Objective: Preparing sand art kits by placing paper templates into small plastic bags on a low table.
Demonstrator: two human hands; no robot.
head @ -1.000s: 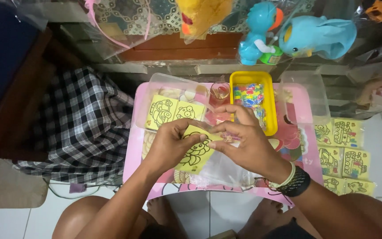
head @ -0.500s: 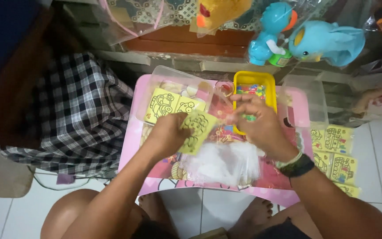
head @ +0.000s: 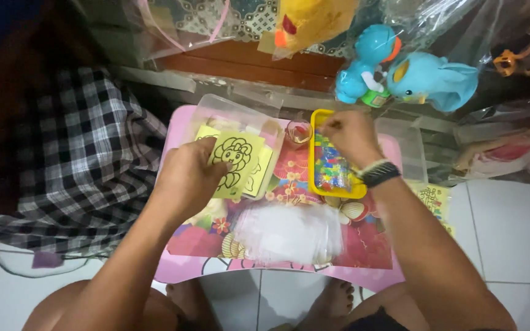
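Now our two hands have come apart. A second ago both of them met over the yellow card at the middle of the little pink table point(head: 173, 263); since then the left hand point(head: 185, 181) alone keeps the yellow card point(head: 231, 162), pinched at its near left edge between thumb and fingers, and has carried it left, so that it sits over the clear plastic box point(head: 228, 110) where more yellow cards lie. The card shows a black outline drawing, face up. Our right hand point(head: 351, 135), with its dark wristband, has gone to the far right and hovers over the yellow tray point(head: 314, 153) of small coloured packets; its fingers are curled close together at the tray's far end, but we cannot tell whether they grasp anything. Between card and tray stands a small clear cup point(head: 299, 132). A stack of clear plastic sleeves point(head: 289, 233) lies near us on the table. To us it looks like the card is held ready while the right hand fetches something from the tray.
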